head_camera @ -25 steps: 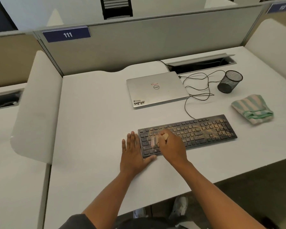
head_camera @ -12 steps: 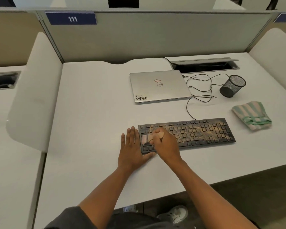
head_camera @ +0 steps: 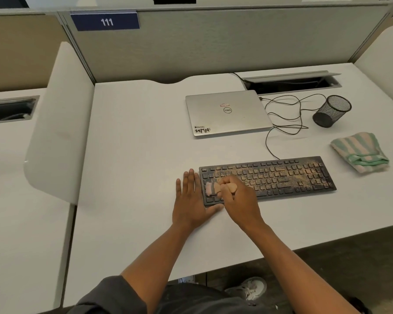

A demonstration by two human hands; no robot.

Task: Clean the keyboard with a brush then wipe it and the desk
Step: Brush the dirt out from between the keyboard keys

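A black keyboard (head_camera: pixel 281 175), dusted with brownish grit, lies on the white desk (head_camera: pixel 134 155). My right hand (head_camera: pixel 238 200) grips a small wooden-handled brush (head_camera: pixel 211 188) whose bristles touch the keys at the keyboard's left end. My left hand (head_camera: pixel 191 200) lies flat on the desk against the keyboard's left edge, fingers straight and thumb by the front corner. A folded green-and-pink striped cloth (head_camera: pixel 359 155) lies on the desk to the right of the keyboard.
A shut silver laptop (head_camera: pixel 227 113) sits behind the keyboard, with loose black cable (head_camera: pixel 284 123) beside it. A black mesh cup (head_camera: pixel 331 111) lies tipped at the right. An open cable hatch (head_camera: pixel 290 82) is at the back; grey partition behind, white dividers at both sides.
The brush and my right hand have shifted left along the keys toward the keyboard's left end. My left hand has stayed flat beside it. The view has tilted slightly.
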